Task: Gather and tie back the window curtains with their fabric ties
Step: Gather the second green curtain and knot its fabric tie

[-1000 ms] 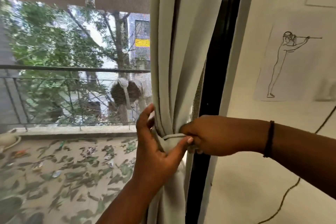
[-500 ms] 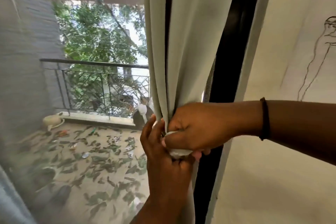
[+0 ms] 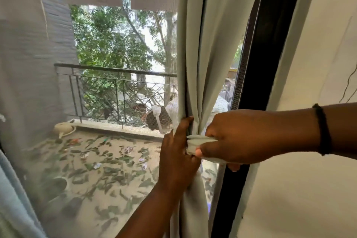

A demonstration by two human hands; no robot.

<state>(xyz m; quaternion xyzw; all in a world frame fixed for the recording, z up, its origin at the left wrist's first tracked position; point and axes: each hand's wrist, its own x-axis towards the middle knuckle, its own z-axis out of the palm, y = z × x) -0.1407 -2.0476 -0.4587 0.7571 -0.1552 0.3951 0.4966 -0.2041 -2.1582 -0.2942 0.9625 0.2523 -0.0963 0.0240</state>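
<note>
A pale grey-green curtain (image 3: 204,48) hangs gathered into a narrow bunch beside the black window frame (image 3: 264,48). A matching fabric tie (image 3: 195,142) wraps the bunch at waist height. My right hand (image 3: 249,137), reaching in from the right with a black band on the wrist, pinches the tie's folded end between thumb and fingers. From below comes my left hand (image 3: 177,158), whose fingers lie against the left side of the gathered curtain at the tie. The tie's far end is hidden behind the hands.
A sheer mesh curtain (image 3: 32,75) hangs at the left over the window. Outside are a balcony floor strewn with leaves (image 3: 100,164), a metal railing (image 3: 116,71) and trees. A white wall (image 3: 313,189) stands right of the frame.
The view swung left and lower. My right hand moved over the front of the tie and now pinches its folded end; the left hand slid up along the curtain's left side.
</note>
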